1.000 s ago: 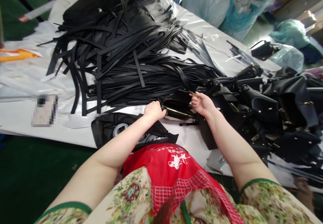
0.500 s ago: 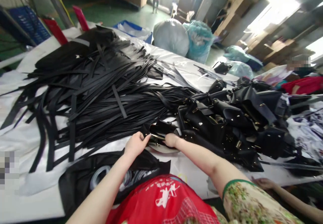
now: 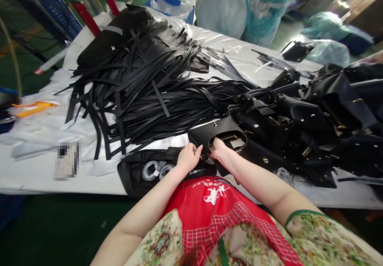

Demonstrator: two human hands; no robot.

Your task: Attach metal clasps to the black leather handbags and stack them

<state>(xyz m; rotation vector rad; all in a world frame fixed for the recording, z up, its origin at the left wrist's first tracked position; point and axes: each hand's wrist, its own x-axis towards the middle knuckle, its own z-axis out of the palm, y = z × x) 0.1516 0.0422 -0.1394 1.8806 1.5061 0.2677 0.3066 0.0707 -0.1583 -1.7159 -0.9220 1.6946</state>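
Note:
A small black handbag (image 3: 220,133) with gold hardware lies at the near edge of the white table (image 3: 36,166), its mouth turned toward me. My left hand (image 3: 188,157) grips its near rim on the left side. My right hand (image 3: 219,150) grips the rim just to the right, the fingers curled into the opening. A black pouch (image 3: 143,171) holding silvery rings lies under my left wrist.
A big heap of black straps (image 3: 143,78) covers the table's middle and left. A pile of black handbags (image 3: 314,118) fills the right side. Stuffed plastic sacks (image 3: 239,10) stand beyond the far edge. A blurred flat object (image 3: 66,160) lies near the left.
Both hands drew the handbag closer to the table's near edge and turned it so its opening faces me. The camera view tilted down.

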